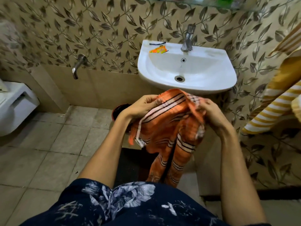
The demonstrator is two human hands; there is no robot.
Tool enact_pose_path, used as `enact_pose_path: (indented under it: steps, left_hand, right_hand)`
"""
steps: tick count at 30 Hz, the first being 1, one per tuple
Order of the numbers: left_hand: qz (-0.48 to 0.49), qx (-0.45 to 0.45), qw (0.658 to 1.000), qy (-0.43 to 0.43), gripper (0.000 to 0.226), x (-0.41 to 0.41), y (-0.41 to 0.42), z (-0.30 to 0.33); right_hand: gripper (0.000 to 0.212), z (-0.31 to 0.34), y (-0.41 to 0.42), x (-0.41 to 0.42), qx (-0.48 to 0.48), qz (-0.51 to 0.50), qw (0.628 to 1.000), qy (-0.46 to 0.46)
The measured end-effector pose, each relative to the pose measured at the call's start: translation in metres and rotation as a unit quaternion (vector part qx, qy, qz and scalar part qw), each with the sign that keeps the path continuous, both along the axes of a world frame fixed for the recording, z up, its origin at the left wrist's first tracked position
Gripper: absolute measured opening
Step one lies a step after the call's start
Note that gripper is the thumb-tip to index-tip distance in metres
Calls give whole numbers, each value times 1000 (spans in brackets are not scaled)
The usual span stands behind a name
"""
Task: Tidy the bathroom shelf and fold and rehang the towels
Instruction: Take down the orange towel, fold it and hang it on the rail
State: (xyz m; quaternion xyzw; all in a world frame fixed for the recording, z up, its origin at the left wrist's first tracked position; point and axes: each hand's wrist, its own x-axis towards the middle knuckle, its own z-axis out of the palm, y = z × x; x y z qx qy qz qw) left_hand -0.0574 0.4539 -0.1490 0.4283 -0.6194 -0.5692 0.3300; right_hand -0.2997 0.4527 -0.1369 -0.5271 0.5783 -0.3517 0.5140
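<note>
Orange towel (169, 128), one, striped, pinched at its top edge by both my hands just below the sink (187, 69) rim. Left hand (141, 106) has thumb and curled fingers clamped on the striped hem; right hand (211, 113) grips the bunched far corner the same way. The rest hangs crumpled toward the floor. Step looks like finding corners before the first fold; next move, I judge, needs the edge spread taut and the corners matched. One yellow striped towel (276, 101) hangs at right, not folded. One glass shelf (195, 4) up top, contents cut off. One wrapper (158, 50) on the sink.
</note>
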Motion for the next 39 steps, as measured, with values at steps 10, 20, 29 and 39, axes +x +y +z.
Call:
enact_pose_path:
  steps: [10,20,29,39]
  left_hand:
    - [-113,4,988,-109,25,-12,7,20]
    - [-98,89,973,-188,9,48,14,31]
    - [-64,10,979,-193,23,60,28,72]
    - [17,-37,933,-359,36,76,32,97]
  right_hand:
    - [15,-9,9,53,-81,257,961,63]
    - [24,-15,6,50,-113,155,981,27]
    - [16,-44,9,41,-90,287,951,72]
    - [16,-117,27,37,21,271,945,182]
